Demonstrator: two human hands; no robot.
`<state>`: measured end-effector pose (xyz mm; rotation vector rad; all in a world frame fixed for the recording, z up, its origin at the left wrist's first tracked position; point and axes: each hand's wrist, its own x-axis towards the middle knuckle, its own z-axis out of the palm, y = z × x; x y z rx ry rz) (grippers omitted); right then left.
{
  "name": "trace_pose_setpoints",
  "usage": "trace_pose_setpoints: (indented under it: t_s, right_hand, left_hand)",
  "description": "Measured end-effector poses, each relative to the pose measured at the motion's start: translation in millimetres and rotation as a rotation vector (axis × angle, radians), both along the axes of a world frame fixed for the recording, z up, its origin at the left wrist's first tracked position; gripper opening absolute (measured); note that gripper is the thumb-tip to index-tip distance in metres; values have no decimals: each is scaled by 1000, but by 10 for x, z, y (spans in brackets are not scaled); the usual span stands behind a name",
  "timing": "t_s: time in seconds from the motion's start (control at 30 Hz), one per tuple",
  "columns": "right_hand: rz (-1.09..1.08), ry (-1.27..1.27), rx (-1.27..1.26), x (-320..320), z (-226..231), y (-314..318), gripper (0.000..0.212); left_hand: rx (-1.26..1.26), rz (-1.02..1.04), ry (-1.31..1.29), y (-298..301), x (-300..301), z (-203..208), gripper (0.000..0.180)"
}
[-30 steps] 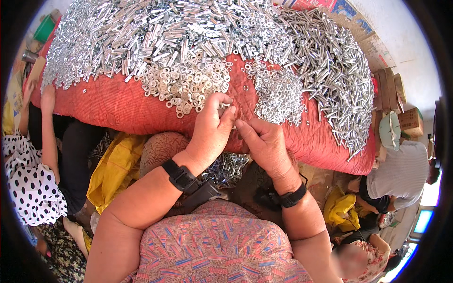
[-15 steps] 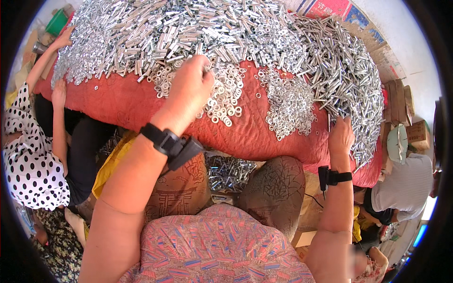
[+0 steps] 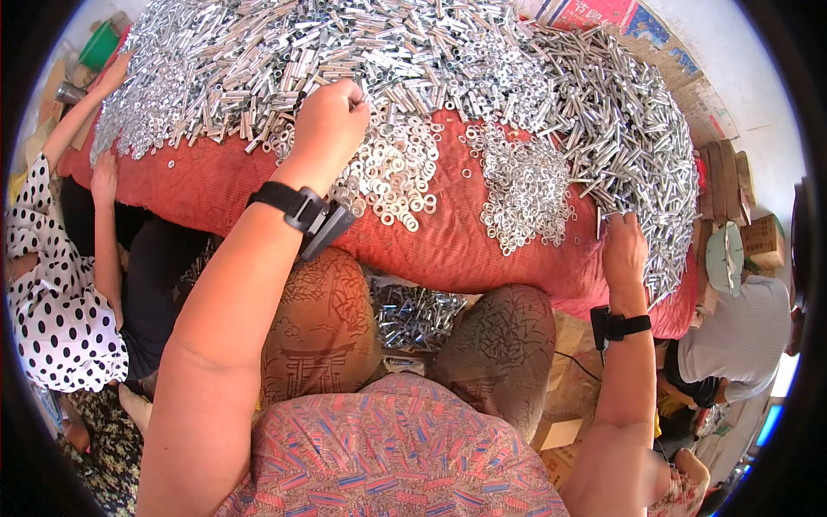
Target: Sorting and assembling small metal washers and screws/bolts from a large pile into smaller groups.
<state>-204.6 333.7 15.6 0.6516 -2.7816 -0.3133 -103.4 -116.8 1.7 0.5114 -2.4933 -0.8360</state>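
Note:
My left hand (image 3: 330, 125) is closed, fingertips pinched at the near edge of a heap of short silver metal tubes (image 3: 345, 52). Whatever it holds is hidden behind the fingers. Just below and beside it lies a pile of flat washers (image 3: 392, 177). On the right, my right hand (image 3: 625, 246) is pinched round a slim metal bolt (image 3: 600, 223), which points down from the fingertips. That hand is at the near edge of a heap of slim bolts (image 3: 637, 129). Between my hands sits a second pile, of smaller washers (image 3: 525, 194).
Everything lies on a bulging red woven sack (image 3: 465, 250). Below it, between my knees, are more metal parts (image 3: 413, 317). At left a person in a dotted top (image 3: 65, 319) has both hands at the heap; another in grey (image 3: 732, 336) sits at right, near cardboard boxes (image 3: 763, 241).
My left hand has moved slightly left and away from me, toward the tube heap. My right hand has barely shifted; the bolt beside its fingertips shows more clearly.

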Motion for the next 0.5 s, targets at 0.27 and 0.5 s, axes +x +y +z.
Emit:
trace_pose_setpoints:
  t_s: [0.27, 0.5]
  right_hand:
    - [80, -421, -1484, 574, 405, -825, 9]
    - [148, -882, -1787, 1275, 384, -1743, 10]
  left_hand:
    - [1360, -234, -18, 602, 603, 398, 18]
    - [1731, -304, -214, 1035, 995, 236, 17]
